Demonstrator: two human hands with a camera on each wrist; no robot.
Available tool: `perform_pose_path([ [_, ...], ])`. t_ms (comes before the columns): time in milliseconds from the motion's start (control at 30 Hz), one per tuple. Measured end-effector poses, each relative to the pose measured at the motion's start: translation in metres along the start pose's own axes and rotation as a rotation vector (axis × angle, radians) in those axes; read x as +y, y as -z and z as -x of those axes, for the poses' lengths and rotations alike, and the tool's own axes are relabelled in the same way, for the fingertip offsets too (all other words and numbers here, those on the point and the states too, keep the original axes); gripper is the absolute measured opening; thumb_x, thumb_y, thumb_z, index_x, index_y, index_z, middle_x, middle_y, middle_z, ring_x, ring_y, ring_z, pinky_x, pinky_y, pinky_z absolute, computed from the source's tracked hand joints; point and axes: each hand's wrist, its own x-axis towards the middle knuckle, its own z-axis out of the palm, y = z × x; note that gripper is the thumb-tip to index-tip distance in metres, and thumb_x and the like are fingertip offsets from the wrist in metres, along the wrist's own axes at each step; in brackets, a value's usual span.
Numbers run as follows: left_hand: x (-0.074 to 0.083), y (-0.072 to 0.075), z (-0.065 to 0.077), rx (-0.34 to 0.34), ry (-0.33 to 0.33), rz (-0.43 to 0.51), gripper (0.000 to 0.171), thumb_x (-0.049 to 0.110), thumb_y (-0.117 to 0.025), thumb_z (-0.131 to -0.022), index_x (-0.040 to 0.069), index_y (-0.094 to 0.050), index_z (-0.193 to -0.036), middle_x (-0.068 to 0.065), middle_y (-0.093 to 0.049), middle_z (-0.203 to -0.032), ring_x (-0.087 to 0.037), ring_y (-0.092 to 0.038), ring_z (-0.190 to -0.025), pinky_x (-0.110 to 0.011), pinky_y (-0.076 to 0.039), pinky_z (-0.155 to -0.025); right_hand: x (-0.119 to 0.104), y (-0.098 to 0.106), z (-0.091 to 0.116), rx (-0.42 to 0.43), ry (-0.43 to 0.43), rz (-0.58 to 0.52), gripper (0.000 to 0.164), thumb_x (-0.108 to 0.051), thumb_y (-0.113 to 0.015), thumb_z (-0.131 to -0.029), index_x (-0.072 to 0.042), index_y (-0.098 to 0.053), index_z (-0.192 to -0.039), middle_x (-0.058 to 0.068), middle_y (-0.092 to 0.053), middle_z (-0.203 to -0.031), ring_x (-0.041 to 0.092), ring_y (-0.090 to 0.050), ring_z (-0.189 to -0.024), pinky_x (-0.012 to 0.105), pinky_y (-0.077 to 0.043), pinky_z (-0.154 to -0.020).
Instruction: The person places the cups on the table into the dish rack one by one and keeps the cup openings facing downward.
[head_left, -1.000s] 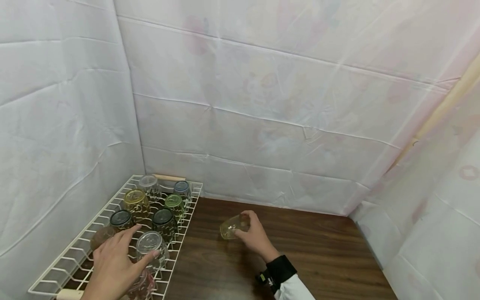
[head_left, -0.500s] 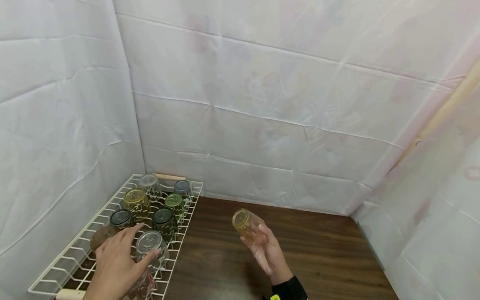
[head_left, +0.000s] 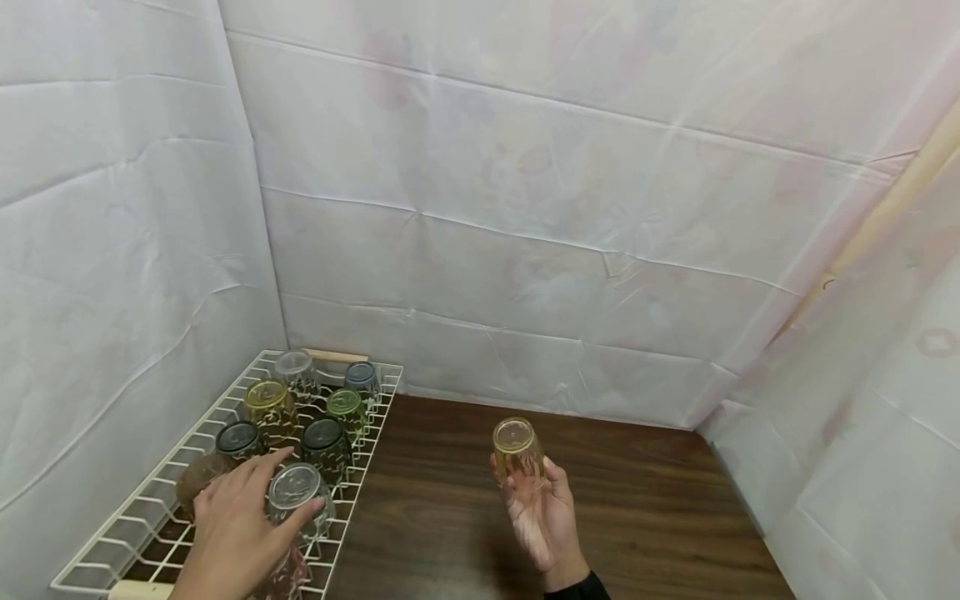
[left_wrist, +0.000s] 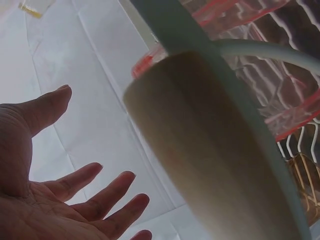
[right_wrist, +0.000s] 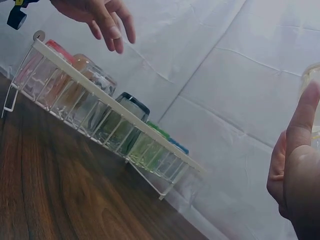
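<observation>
My right hand (head_left: 546,518) grips an amber drinking glass (head_left: 516,446) over the brown table, its closed base facing up. In the right wrist view only the edge of that glass (right_wrist: 309,80) shows beside the fingers. My left hand (head_left: 238,518) hovers with spread, relaxed fingers above the white wire rack (head_left: 357,498), holding nothing. Its thumb and forefinger overlap a clear glass (head_left: 296,487) in the head view, but the right wrist view shows the hand (right_wrist: 107,20) above the glasses. Partly hidden under it are a pink glass (head_left: 285,577) and a brownish glass (head_left: 197,482).
Farther back on the rack, base up, stand dark glasses (head_left: 326,442), a yellow glass (head_left: 268,404), a green glass (head_left: 347,406), a blue glass (head_left: 362,375) and another clear one. White cloth walls (head_left: 480,250) border the wooden table (head_left: 645,508).
My right hand has turned palm up and moved right and toward me, bringing the amber glass from lying sideways to base up. The left hand stays almost where it was.
</observation>
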Motion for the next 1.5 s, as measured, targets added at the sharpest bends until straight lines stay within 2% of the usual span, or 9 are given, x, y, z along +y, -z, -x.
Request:
perform_pose_path([
  [200, 0.009, -0.006, -0.004, 0.02, -0.06, 0.016, 0.08, 0.043, -0.095, -0.077, 0.007, -0.063, -0.141, -0.027, -0.067, -0.132, -0.053, -0.061, -0.12, -0.071, -0.036, -0.096, 0.003, -0.002, -0.004, -0.01, -0.007, 0.017, 0.045, -0.031, -0.028, -0.116, -0.011, -0.051, -0.149, 0.013, -0.061, -0.15, 0.032, -0.058, -0.144, 0.025, -0.058, -0.107],
  [300, 0.025, -0.009, -0.01, 0.04, -0.121, 0.026, 0.077, 0.043, -0.095, -0.077, 0.008, -0.065, -0.139, -0.022, -0.07, -0.129, -0.048, -0.065, -0.118, -0.069, -0.042, -0.094, 0.006, -0.006, -0.005, -0.015, -0.018, 0.02, 0.044, -0.031, -0.029, -0.116, -0.012, -0.049, -0.15, 0.013, -0.059, -0.151, 0.032, -0.057, -0.145, 0.024, -0.057, -0.107],
  [433, 0.056, -0.015, -0.022, 0.065, -0.23, 0.052, 0.073, 0.042, -0.095, -0.076, 0.009, -0.068, -0.136, -0.015, -0.073, -0.129, -0.041, -0.068, -0.119, -0.066, -0.05, -0.096, 0.009, -0.011, -0.007, -0.017, -0.028, 0.015, 0.044, -0.031, -0.029, -0.115, -0.012, -0.045, -0.152, 0.014, -0.057, -0.152, 0.032, -0.057, -0.145, 0.024, -0.058, -0.106],
  [533, 0.083, -0.022, -0.03, 0.03, -0.282, 0.102, 0.074, 0.042, -0.095, -0.077, 0.011, -0.067, -0.138, -0.014, -0.072, -0.132, -0.038, -0.068, -0.122, -0.065, -0.053, -0.102, 0.011, -0.016, -0.008, -0.039, -0.033, 0.013, 0.044, -0.03, -0.03, -0.115, -0.011, -0.046, -0.152, 0.014, -0.056, -0.153, 0.032, -0.057, -0.145, 0.024, -0.058, -0.106],
  [733, 0.136, -0.036, -0.041, -0.09, -0.341, 0.23, 0.079, 0.043, -0.094, -0.078, 0.016, -0.063, -0.145, -0.01, -0.069, -0.138, -0.035, -0.066, -0.127, -0.059, -0.054, -0.109, 0.018, -0.02, -0.008, -0.059, -0.049, 0.035, 0.045, -0.03, -0.028, -0.115, -0.01, -0.047, -0.151, 0.013, -0.057, -0.152, 0.029, -0.059, -0.142, 0.023, -0.057, -0.107],
  [900, 0.165, -0.047, -0.045, -0.147, -0.446, 0.279, 0.078, 0.043, -0.094, -0.079, 0.016, -0.062, -0.145, -0.006, -0.068, -0.137, -0.029, -0.065, -0.128, -0.052, -0.054, -0.108, 0.029, -0.021, -0.009, -0.028, -0.052, 0.067, 0.045, -0.029, -0.023, -0.116, -0.009, -0.047, -0.148, 0.009, -0.059, -0.146, 0.019, -0.062, -0.133, 0.02, -0.055, -0.107],
  [1000, 0.172, -0.053, -0.043, -0.184, -0.477, 0.29, 0.075, 0.041, -0.092, -0.083, 0.016, -0.061, -0.146, -0.005, -0.068, -0.136, -0.027, -0.066, -0.126, -0.05, -0.055, -0.105, 0.035, -0.022, -0.009, -0.019, -0.058, 0.057, 0.041, -0.028, -0.023, -0.116, -0.011, -0.048, -0.142, 0.003, -0.061, -0.139, 0.012, -0.063, -0.125, 0.018, -0.054, -0.107],
  [1167, 0.176, -0.06, -0.038, -0.237, -0.448, 0.32, 0.073, 0.038, -0.088, -0.089, 0.017, -0.056, -0.151, -0.003, -0.065, -0.138, -0.022, -0.068, -0.123, -0.046, -0.06, -0.099, 0.042, -0.025, -0.007, 0.005, -0.069, 0.024, 0.039, -0.029, -0.024, -0.115, -0.012, -0.054, -0.134, 0.0, -0.065, -0.126, 0.004, -0.066, -0.106, 0.016, -0.056, -0.101],
  [1500, 0.169, -0.065, -0.031, -0.189, -0.453, 0.337, 0.075, 0.038, -0.088, -0.088, 0.017, -0.056, -0.153, -0.002, -0.066, -0.134, -0.015, -0.068, -0.116, -0.039, -0.06, -0.094, 0.044, -0.023, -0.005, -0.003, -0.079, 0.057, 0.04, -0.029, -0.024, -0.116, -0.012, -0.059, -0.128, -0.002, -0.066, -0.124, 0.003, -0.068, -0.105, 0.018, -0.056, -0.102],
])
